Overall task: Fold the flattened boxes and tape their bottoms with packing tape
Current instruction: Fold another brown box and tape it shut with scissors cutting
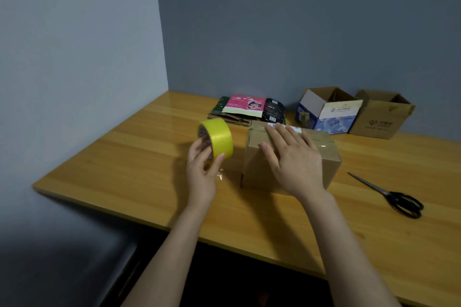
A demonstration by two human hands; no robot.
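In the head view, a closed brown cardboard box [258, 173] stands on the wooden counter [124, 157], near its middle. The right grip [294, 159], a bare hand, lies flat on the top of this box with straight, spread fingers, and it holds nothing. A shiny strip of clear tape [321, 142] runs over the top of the box, partly under this hand. The left grip [202, 169] is curled round a yellow roll of packing tape [218, 136] and holds it upright just left of the box. Behind the box lies a stack of flattened boxes [247, 109]. To the right of the stack stand an open blue and white box [326, 117] and an open brown box [381, 119]. Black scissors [399, 200] lie on the counter, well apart to the right.
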